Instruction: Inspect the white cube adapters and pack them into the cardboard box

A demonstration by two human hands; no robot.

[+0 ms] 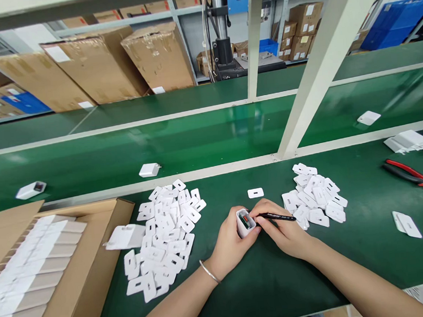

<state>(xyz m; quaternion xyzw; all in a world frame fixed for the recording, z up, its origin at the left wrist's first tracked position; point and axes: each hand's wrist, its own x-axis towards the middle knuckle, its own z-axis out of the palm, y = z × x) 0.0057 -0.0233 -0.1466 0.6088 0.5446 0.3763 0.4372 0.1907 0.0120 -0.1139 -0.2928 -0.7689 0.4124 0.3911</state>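
My left hand (230, 242) is wrapped round a white charger housing (245, 229), its open end facing up so that a green circuit board shows inside. Between the fingers of my right hand (281, 226) is a black marker pen (277, 217), its tip end at the housing's opening; the tip itself is hidden. Just beyond my hands lies a single white cover plate (255, 193) with a small dark slot. A large heap of such plates (169, 225) spreads to the left, and a smaller heap (315, 194) is to the right.
An open carton (95, 265) of white housings stands at the left, with another housing (126, 237) beside it. Red-handled pliers (414, 174) lie at the right. Beyond the bench rail, a green belt (195, 140) carries several housings. A slanted post (315, 77) rises ahead.
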